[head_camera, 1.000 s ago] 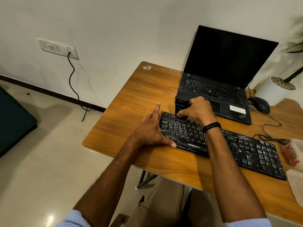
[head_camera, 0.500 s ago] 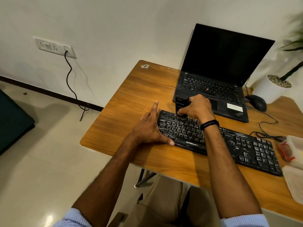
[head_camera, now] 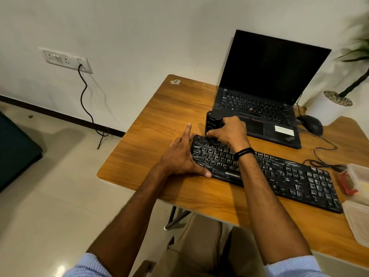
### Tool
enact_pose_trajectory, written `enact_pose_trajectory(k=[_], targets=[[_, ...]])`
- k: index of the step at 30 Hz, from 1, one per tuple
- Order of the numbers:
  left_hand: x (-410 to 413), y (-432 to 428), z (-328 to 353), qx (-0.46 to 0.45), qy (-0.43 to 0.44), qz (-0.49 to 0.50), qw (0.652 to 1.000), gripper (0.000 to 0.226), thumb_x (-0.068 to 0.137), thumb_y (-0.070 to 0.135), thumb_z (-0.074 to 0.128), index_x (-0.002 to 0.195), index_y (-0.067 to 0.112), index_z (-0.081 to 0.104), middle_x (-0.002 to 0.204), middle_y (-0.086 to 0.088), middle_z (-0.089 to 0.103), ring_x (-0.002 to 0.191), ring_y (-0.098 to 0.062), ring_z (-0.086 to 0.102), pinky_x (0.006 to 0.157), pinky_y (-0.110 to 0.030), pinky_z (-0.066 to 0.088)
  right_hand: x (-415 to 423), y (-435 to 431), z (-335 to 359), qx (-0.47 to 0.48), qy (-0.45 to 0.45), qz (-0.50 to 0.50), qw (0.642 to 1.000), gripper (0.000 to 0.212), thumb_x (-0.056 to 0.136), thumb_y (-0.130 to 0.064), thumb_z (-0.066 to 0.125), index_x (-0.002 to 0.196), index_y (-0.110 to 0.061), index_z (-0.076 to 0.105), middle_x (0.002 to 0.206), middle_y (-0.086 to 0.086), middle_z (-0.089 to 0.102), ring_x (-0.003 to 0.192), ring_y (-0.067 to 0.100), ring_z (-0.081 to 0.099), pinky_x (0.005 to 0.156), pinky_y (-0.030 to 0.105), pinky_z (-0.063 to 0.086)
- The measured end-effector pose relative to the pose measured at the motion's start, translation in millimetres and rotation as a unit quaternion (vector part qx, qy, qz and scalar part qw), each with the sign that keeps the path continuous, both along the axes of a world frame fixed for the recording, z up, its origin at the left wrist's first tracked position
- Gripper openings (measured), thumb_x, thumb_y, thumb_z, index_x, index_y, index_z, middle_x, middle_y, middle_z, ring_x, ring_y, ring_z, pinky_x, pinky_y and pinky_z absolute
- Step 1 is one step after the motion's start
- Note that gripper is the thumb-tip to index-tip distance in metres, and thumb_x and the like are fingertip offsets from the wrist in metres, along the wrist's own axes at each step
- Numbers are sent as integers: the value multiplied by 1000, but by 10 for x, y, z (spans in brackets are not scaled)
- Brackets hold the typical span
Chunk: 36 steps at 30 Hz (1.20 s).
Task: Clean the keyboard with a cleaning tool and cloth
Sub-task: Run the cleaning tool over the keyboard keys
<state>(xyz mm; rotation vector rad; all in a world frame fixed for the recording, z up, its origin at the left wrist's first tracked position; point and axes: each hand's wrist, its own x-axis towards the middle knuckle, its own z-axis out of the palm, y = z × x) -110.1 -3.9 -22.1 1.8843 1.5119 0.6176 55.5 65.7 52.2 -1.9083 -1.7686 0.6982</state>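
On the tabletop (head_camera: 159, 120) the keyboard (head_camera: 279, 176) lies slanted, its long axis running from about 10 o'clock to 4 o'clock. My left hand (head_camera: 179, 156) is spread flat against its 10 o'clock end, thumb along the near edge, steadying it. My right hand (head_camera: 229, 132) is curled round the small black cleaning tool (head_camera: 212, 121), which stands on the far corner keys at that same end. So I judge the next stroke must go toward 4 o'clock, along the rows.

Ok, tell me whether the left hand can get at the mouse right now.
Probably not easily. The left hand rests at the left end of the keyboard; the mouse lies right of the laptop, and the right hand holding the cleaning tool crosses the way.
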Motion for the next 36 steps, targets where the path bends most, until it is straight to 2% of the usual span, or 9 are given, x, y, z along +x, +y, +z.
enact_pose_trajectory(k=[3, 6, 10, 13, 17, 20, 23, 33, 36], targets=[[-2, 2, -4, -1, 1, -1, 1000, 167, 47, 71, 91, 160, 21, -24, 169, -3, 25, 154, -22, 21, 126, -46, 10, -28, -33, -25, -32, 37, 18, 999, 45, 68, -23, 90, 108, -14, 71, 101, 1, 73, 76, 7, 64, 59, 18, 52], [0, 4, -1, -2, 2, 0, 1000, 168, 47, 72, 90, 160, 22, -23, 168, -4, 25, 154, -22, 21, 126, -46, 10, -72, -26, -9, 16, 21, -23, 999, 40, 72, -24, 87, 107, -13, 72, 98, 2, 72, 72, 8, 60, 52, 15, 45], [-4, 14, -9, 1, 2, -3, 1000, 168, 47, 73, 90, 159, 22, -25, 171, -3, 17, 155, -23, 19, 126, -47, 10, -175, -49, -54, -20, 52, 23, 998, 36, 65, -28, 90, 95, -18, 72, 93, -2, 73, 79, 10, 69, 68, 28, 60], [0, 11, -13, 2, 4, -2, 1000, 169, 46, 73, 90, 160, 21, -24, 170, -2, 21, 154, -23, 20, 127, -48, 10, -209, -55, -44, 9, 44, -2, 999, 34, 69, -28, 89, 97, -18, 72, 92, -1, 71, 80, 11, 67, 67, 26, 58], [-13, 18, -31, 15, 1, 1, 1000, 169, 45, 77, 88, 160, 22, -22, 171, -2, 17, 154, -22, 22, 127, -51, 14, -256, -80, -13, -14, 23, 50, 998, 38, 69, -28, 88, 100, -16, 72, 89, -2, 70, 82, 13, 69, 72, 31, 61], [-7, 20, -34, 10, 5, -3, 1000, 169, 45, 76, 89, 160, 21, -23, 170, -2, 22, 154, -22, 21, 126, -47, 10, -222, -60, -14, 38, 4, 5, 999, 33, 74, -27, 85, 101, -13, 73, 89, -2, 69, 83, 14, 66, 72, 30, 59], [-11, 15, -34, 17, -3, 0, 1000, 168, 47, 75, 89, 159, 21, -23, 170, -1, 21, 154, -22, 22, 127, -46, 12, -216, -72, -34, -16, 30, 47, 998, 38, 68, -30, 89, 99, -14, 72, 90, -3, 71, 82, 13, 69, 73, 34, 61], [0, 9, -17, 20, -2, -6, 1000, 167, 48, 72, 91, 160, 21, -21, 171, -1, 17, 154, -20, 21, 125, -44, 9, -251, -72, -49, 44, 15, 12, 999, 31, 73, -27, 85, 99, -14, 72, 91, 1, 71, 85, 16, 69, 75, 35, 61], [-9, 14, -29, 22, -6, -3, 1000, 167, 47, 74, 90, 160, 21, -21, 172, -1, 13, 154, -20, 21, 127, -46, 11, -223, -71, -35, -4, 26, 40, 999, 37, 68, -30, 88, 97, -15, 72, 90, 2, 73, 82, 15, 70, 73, 36, 62]])
